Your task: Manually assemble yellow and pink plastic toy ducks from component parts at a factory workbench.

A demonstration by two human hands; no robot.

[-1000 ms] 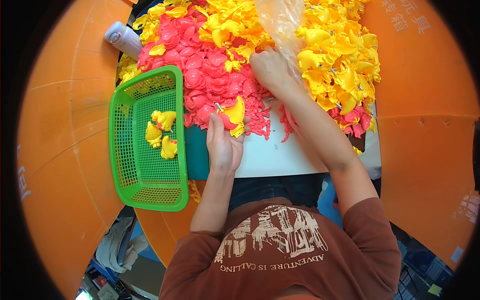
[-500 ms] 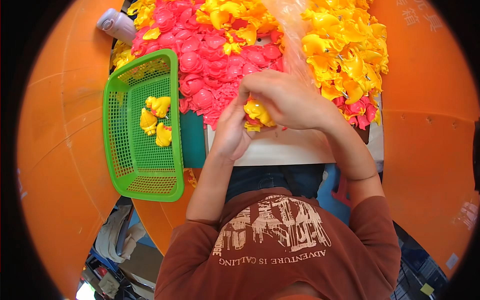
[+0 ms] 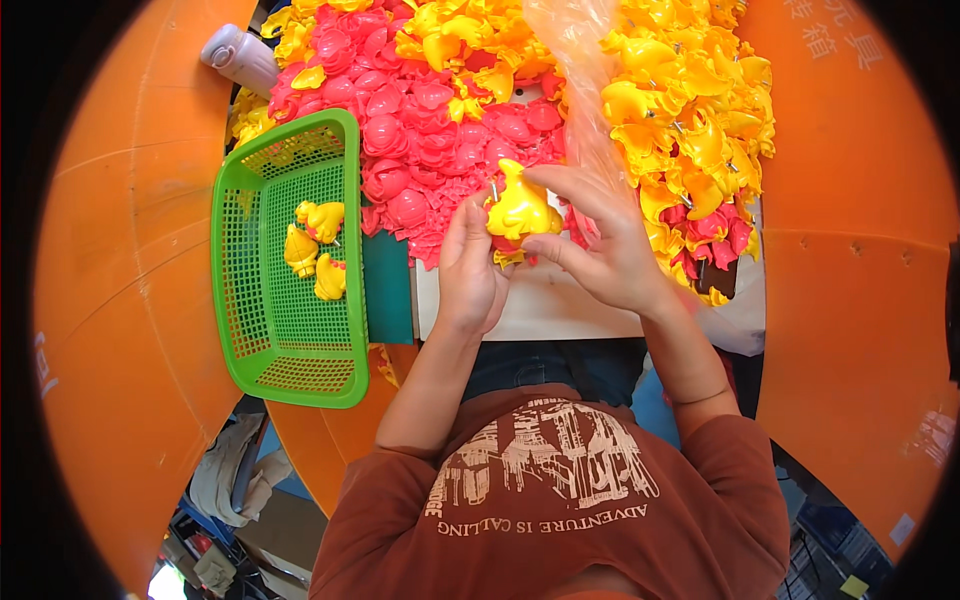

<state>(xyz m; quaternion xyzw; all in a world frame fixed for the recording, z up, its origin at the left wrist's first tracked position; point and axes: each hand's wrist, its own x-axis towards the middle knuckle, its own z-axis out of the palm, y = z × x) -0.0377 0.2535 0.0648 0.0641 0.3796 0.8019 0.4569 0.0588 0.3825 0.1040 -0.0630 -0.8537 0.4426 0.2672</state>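
Note:
Over the front of the work surface, a yellow plastic toy animal (image 3: 523, 208) with some red at its lower edge is between my hands. My left hand (image 3: 470, 260) grips it from the left, fingers curled behind and partly hidden. On its right side, the thumb and forefinger of my right hand (image 3: 615, 250) span the toy, pressing its top and lower edge. A small metal pin sticks out at its left. Three similar yellow toy figures (image 3: 320, 220) lie in the green plastic basket (image 3: 290, 395) to the left.
Beyond my hands spreads a heap of pink-red plastic shells (image 3: 405, 140). Yellow curved plastic parts (image 3: 690, 110), some with metal pins, pile up at the right. Clear plastic film (image 3: 583, 90) runs between the heaps. A pale lidded bottle (image 3: 240, 60) leans at the far left. Orange panels (image 3: 850, 330) flank both sides.
My right hand has uncurled from over the toy and shifted right and down, uncovering its yellow body. My left hand keeps its hold nearly in place. The whole view has shifted slightly.

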